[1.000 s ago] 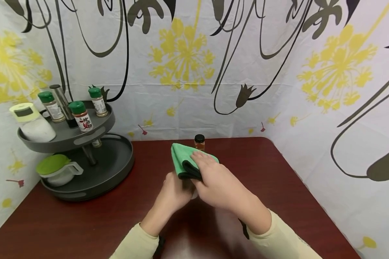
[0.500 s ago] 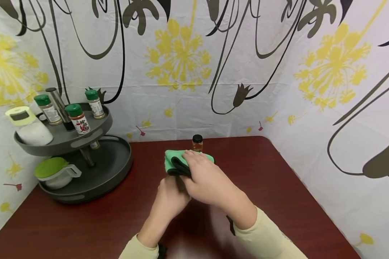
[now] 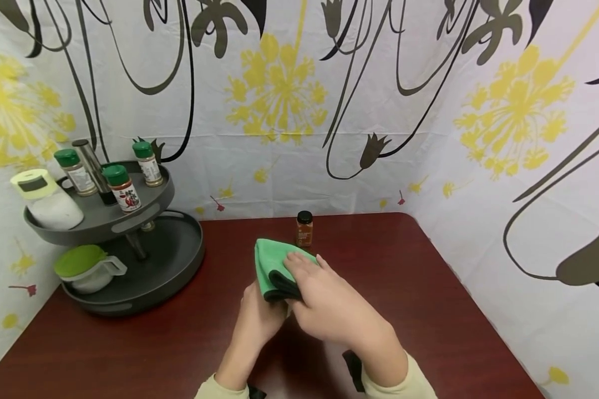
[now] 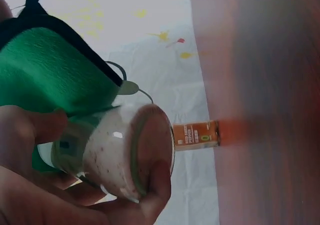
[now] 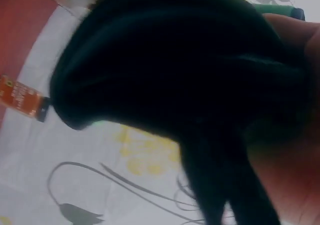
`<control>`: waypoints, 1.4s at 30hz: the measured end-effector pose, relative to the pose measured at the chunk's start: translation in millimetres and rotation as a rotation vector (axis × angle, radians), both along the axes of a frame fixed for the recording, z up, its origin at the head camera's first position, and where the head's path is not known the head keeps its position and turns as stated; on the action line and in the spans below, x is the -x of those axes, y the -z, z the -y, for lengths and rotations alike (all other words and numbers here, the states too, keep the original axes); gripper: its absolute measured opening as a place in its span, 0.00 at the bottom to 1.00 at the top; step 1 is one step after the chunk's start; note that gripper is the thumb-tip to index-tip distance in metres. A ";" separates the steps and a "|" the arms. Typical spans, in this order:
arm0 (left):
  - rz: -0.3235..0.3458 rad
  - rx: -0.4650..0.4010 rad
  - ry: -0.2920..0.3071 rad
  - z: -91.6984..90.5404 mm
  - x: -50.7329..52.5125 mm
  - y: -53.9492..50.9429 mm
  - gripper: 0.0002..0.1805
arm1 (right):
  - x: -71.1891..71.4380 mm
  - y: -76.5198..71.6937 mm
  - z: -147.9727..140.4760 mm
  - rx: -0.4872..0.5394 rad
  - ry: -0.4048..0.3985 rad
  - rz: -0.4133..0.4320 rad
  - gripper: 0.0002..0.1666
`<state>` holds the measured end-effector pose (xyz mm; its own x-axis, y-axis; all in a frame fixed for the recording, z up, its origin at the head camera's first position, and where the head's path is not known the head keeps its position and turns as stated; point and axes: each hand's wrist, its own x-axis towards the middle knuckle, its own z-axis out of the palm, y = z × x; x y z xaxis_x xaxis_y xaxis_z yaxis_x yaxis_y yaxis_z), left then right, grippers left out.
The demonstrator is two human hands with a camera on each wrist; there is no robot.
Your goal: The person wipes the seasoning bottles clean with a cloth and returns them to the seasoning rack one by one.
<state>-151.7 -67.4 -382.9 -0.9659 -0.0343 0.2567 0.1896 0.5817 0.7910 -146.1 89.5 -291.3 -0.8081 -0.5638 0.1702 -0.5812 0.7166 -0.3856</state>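
My left hand (image 3: 259, 316) grips a clear glass jar (image 4: 117, 147), its fingers around the side and one at the base. The jar lies on its side in the left wrist view, with pale, red-specked contents toward its base. Over the jar's other end lies a folded green cloth (image 3: 269, 259) with black edging. My right hand (image 3: 331, 302) holds this cloth from above, thumb below and fingers on top. Cloth and hands hide the jar's top. Dark cloth fills most of the right wrist view. Behind the hands stands a small spice bottle (image 3: 304, 230) with a black cap and orange-brown contents.
A dark two-tier turntable rack (image 3: 145, 299) stands at the left. Its upper tier bears several green-capped spice bottles, a metal cylinder (image 3: 91, 166) and a yellow-lidded white container (image 3: 50, 202); below sits a green-lidded pot (image 3: 87, 270). A patterned sheet (image 3: 279, 183) borders the red-brown table (image 3: 404, 266).
The cloth tilts and shifts between frames as the right hand works on the jar. Both hands now sit slightly lower in the head view, and more of the small spice bottle shows.
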 end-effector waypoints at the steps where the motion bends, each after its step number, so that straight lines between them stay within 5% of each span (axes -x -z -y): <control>1: 0.002 -0.007 -0.006 -0.4 -0.7 -0.3 0.10 | 1.0 2.6 1.3 0.009 0.005 -0.004 0.36; 11: -0.012 -0.011 -0.072 -5.6 0.1 5.1 0.10 | 21.0 33.2 6.4 0.143 0.024 -0.057 0.37; 16: -0.013 0.020 -0.091 0.7 -0.4 10.2 0.19 | 9.0 25.7 -0.2 0.071 -0.005 -0.021 0.36; 20: -0.001 0.051 -0.088 4.4 0.2 9.7 0.18 | 2.5 19.4 -1.6 0.050 -0.016 -0.016 0.35; 26: -0.042 0.008 -0.076 4.4 3.4 10.0 0.18 | 17.6 27.6 4.5 0.086 0.024 -0.036 0.38; 34: 0.000 -0.033 -0.074 8.9 3.9 10.2 0.20 | 29.2 41.1 9.2 0.105 0.004 -0.016 0.40; 42: -0.064 0.054 -0.087 21.2 2.9 8.4 0.24 | 10.0 19.0 7.8 -0.003 -0.077 0.030 0.39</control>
